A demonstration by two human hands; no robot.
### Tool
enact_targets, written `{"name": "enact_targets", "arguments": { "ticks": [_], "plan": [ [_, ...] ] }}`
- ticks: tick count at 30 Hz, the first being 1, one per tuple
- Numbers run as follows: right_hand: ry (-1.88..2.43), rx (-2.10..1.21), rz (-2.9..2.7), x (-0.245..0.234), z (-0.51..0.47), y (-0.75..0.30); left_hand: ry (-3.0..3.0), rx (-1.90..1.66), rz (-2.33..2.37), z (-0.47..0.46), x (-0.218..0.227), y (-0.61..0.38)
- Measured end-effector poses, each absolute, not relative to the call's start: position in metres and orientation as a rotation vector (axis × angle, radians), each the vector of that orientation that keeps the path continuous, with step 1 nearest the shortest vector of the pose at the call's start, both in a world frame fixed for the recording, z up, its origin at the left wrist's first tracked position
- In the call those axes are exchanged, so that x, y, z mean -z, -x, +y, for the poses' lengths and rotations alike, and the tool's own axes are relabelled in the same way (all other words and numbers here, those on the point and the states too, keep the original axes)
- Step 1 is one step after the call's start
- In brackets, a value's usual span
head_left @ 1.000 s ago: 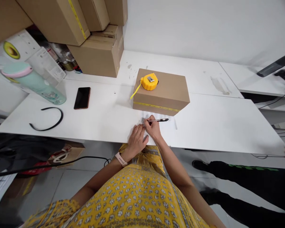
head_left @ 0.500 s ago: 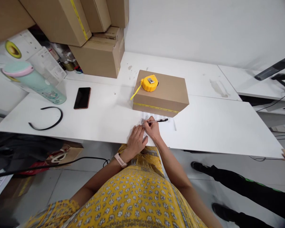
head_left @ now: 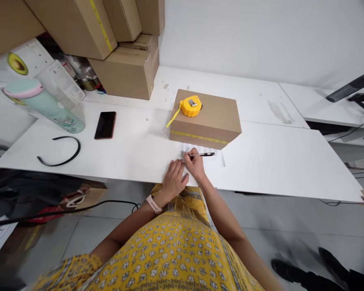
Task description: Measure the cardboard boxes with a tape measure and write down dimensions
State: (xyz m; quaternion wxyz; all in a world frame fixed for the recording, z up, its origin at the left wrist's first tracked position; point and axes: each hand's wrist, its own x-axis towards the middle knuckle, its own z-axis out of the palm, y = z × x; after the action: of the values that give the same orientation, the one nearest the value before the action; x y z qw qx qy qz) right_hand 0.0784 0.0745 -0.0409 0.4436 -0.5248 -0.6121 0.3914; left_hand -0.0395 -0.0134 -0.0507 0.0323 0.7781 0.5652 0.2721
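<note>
My right hand (head_left: 195, 165) is closed round a black-and-clear pen (head_left: 206, 154), its tip down at a printed sheet of paper (head_left: 218, 159). Flat beside it, fingers stretched out, my left hand (head_left: 174, 178) lies at the paper's lower left near the table's front edge. Part of the sheet is covered by my hands. Just behind the paper sits a closed brown cardboard box (head_left: 214, 109) with a yellow measuring strip along its front. On top of the box rests a yellow tape measure (head_left: 191, 106), its tab hanging over the left side.
A phone (head_left: 105, 125), a black headband (head_left: 75, 151) and a mint bottle (head_left: 48, 106) are on the white table (head_left: 133, 157) to the left. Stacked cartons (head_left: 124, 72) stand behind them. Another person's shoes (head_left: 286, 270) show at lower right.
The other person's legs at lower right have shifted back, away from the table. My hands, the pen and the box look almost unchanged.
</note>
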Motion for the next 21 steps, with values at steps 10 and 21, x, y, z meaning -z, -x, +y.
{"name": "enact_targets", "arguments": {
  "ticks": [10,21],
  "plan": [
    [1.313,-0.989,-1.506,0.04,0.0739,-0.0795,-2.377,-0.82,1.743,-0.0137,0.0504,0.0394],
    [1.316,-0.986,-1.488,0.0395,0.0731,-0.0793,-2.388,-0.805,1.725,-0.014,0.0483,0.0399]
  ]
}}
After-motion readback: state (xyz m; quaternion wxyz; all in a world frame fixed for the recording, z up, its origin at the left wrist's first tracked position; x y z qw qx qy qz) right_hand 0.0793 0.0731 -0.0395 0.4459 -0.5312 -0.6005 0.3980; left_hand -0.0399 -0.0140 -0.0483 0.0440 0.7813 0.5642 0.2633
